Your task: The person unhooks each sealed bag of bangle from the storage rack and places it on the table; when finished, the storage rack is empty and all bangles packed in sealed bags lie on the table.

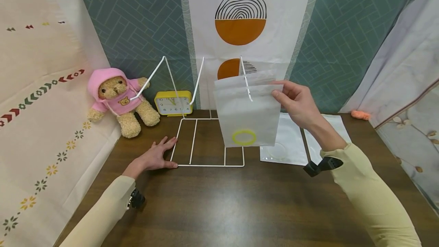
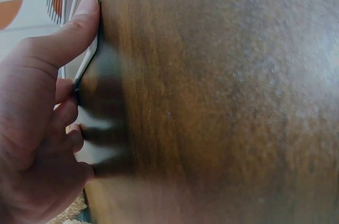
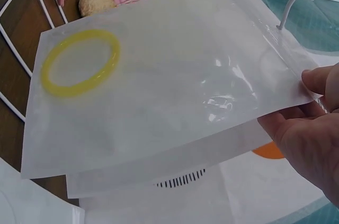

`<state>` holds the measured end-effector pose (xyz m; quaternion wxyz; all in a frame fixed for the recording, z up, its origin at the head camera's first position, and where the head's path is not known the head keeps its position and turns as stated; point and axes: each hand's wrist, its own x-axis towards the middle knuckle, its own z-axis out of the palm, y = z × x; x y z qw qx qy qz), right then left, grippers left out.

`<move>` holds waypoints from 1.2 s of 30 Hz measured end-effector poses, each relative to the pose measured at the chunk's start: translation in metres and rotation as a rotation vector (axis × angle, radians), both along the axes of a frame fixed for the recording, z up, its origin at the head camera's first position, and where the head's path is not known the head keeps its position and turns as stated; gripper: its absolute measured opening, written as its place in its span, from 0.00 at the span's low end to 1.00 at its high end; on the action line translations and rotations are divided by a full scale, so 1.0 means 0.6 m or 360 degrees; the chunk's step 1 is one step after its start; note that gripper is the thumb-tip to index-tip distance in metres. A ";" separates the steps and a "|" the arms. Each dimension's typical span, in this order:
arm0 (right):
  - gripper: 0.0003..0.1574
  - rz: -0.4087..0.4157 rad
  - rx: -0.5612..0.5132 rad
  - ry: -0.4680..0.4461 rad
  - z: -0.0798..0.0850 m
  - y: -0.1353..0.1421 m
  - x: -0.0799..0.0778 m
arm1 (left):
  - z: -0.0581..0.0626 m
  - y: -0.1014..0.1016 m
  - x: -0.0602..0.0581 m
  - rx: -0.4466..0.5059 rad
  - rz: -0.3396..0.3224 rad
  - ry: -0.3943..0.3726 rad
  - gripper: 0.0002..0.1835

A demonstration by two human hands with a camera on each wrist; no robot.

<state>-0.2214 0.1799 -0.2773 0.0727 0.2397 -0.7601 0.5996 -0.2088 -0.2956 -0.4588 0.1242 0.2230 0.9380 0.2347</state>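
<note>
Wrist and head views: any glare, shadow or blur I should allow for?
Head: pale glare patch on the near table; left wrist: hazy, grainy sheen toward the upper right, soft dark shadows beside the left hand; right wrist: small bright highlights on the white bag; no heavy motion blur in any view.

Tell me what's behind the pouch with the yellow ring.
The right wrist view shows a second pale layer, likely another bag, jutting past the pouch; the head view shows parts of the wire rack behind it. Most of that layer is covered, so any contents are hidden.
</note>
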 end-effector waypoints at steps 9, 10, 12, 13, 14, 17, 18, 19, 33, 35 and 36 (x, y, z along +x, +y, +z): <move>0.17 0.0056 -0.0086 -0.0069 0.003 0.000 0.017 | -0.001 0.002 0.003 0.0013 -0.0002 0.0003 0.55; 0.17 0.0058 -0.0092 -0.0083 0.004 0.001 0.019 | -0.001 0.002 0.002 0.0008 0.0001 -0.0001 0.56; 0.18 0.0066 -0.0103 -0.0109 0.004 0.002 0.024 | -0.001 0.001 0.003 0.0004 0.0001 0.0001 0.56; 0.18 0.0074 -0.0117 -0.0122 0.004 0.002 0.026 | -0.002 0.001 0.003 0.0002 0.0006 -0.0002 0.56; 0.18 0.0081 -0.0129 -0.0137 0.005 0.002 0.028 | -0.002 0.001 0.004 0.0001 0.0006 0.0000 0.56; 0.16 0.0095 -0.0169 -0.0171 0.006 0.003 0.035 | -0.003 0.000 0.003 0.0002 0.0005 -0.0004 0.56; 0.16 0.0099 -0.0183 -0.0180 0.006 0.003 0.038 | -0.004 0.000 0.003 0.0002 0.0005 -0.0006 0.56; 0.16 0.0107 -0.0203 -0.0188 0.007 0.003 0.040 | -0.004 0.000 0.003 0.0002 0.0006 -0.0007 0.56; 0.17 0.0169 -0.0307 -0.0174 0.019 0.010 0.077 | -0.004 0.000 0.000 0.0011 0.0012 -0.0009 0.56; 0.17 0.0182 -0.0318 -0.0167 0.019 0.014 0.082 | -0.004 0.000 -0.001 0.0009 0.0012 -0.0016 0.56; 0.17 0.0184 -0.0319 -0.0165 0.019 0.017 0.085 | -0.003 0.000 -0.001 0.0008 0.0011 -0.0018 0.56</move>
